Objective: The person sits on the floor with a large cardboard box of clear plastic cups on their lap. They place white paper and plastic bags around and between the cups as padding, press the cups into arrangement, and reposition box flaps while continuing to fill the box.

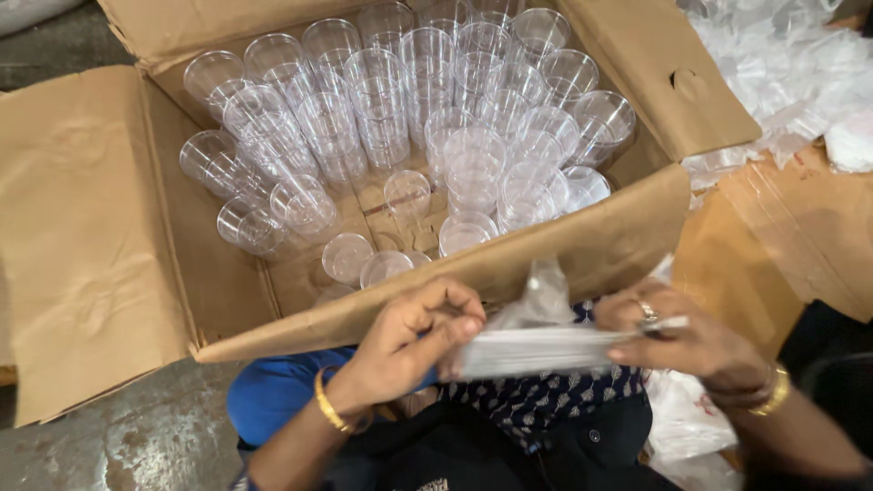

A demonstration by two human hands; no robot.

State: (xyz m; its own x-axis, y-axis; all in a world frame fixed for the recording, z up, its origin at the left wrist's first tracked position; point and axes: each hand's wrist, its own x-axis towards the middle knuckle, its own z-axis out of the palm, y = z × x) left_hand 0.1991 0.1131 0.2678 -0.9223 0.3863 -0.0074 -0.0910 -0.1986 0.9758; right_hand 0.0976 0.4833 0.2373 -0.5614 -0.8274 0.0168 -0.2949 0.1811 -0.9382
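My left hand and my right hand hold the two ends of a flat stack of thin clear plastic bags, just in front of an open cardboard box. One crumpled bag sticks up from the stack's middle. My left fingers pinch the stack's left end. My right hand, with a ring, grips its right end. Inside the box stand several clear plastic cups, some stacked tall, some low near the box's front wall.
A heap of clear plastic wrappers lies at the upper right. Another piece of brown cardboard lies to the right of the box. Grey concrete floor shows at the lower left. Both my wrists wear gold bangles.
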